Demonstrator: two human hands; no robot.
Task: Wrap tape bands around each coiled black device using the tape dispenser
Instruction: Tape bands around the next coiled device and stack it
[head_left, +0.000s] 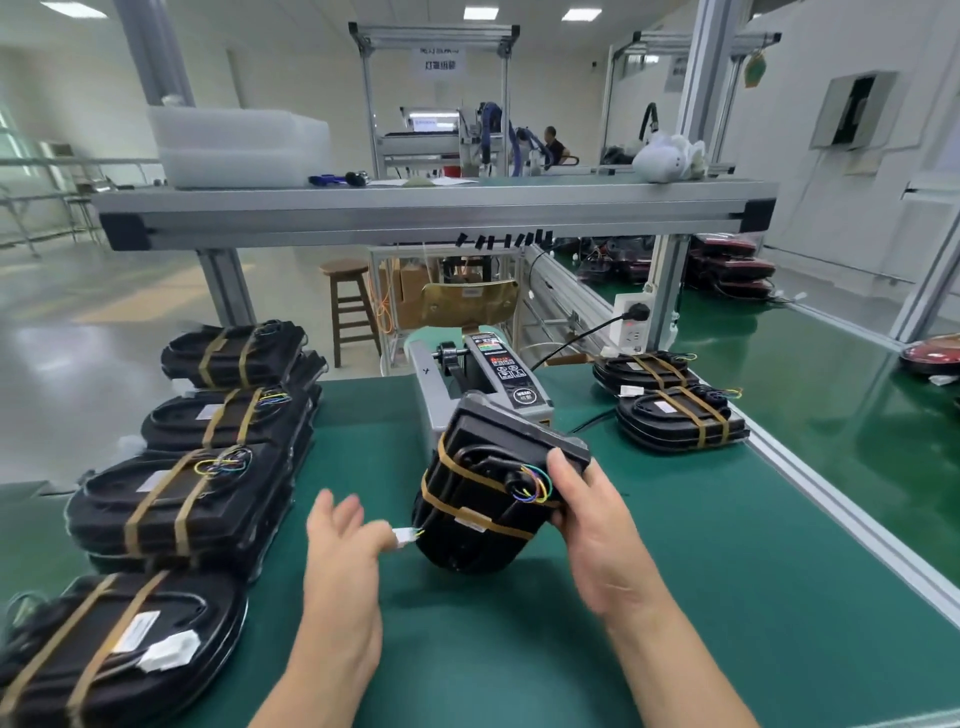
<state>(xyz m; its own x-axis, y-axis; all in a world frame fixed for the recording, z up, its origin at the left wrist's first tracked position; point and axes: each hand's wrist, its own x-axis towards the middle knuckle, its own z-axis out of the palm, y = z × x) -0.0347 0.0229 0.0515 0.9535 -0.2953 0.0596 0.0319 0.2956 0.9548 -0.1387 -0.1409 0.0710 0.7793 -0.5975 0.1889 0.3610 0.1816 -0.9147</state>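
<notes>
Looking from the left, I see the taped devices (187, 499) stacked on the near-left side of the green mat (493, 649). Next is my left hand (337, 551), fingers spread and holding nothing. It is blurred, so I cannot tell if it touches the white connector (404, 535) that hangs from the coiled black device (483, 499). This device is in the middle, tilted and lifted above the mat, with two brown bands around it. My right hand (592, 525) grips its right edge, thumb on top and fingers curled under. Farther behind stands the tape dispenser (493, 374). At the far right lie two more banded devices (680, 421). I think the risk is this: only one hand carries the device, so it can slip, and the loose connector can catch on my left fingers and pull the coil.
</notes>
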